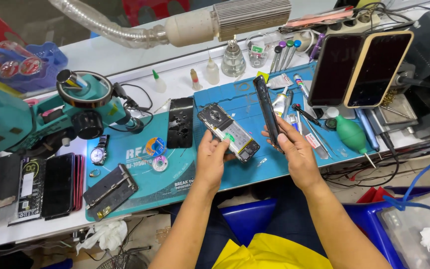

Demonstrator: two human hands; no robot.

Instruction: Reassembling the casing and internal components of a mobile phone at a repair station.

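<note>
My left hand (211, 158) holds an opened phone body (228, 132) with its battery and boards showing, tilted above the blue work mat (150, 182). In my right hand (294, 152) is a thin black phone panel (267, 109), gripped at its lower end and standing on edge, just right of the phone body. The two parts are apart, with a small gap between them.
A teal microscope (51, 112) stands at the left beside a wristwatch (99, 150) and a row of phones (36, 187). Two phones (362, 67) lean at the back right. Tweezers, tubes, a green blower (352, 134), bottles and a lamp (225, 22) crowd the bench.
</note>
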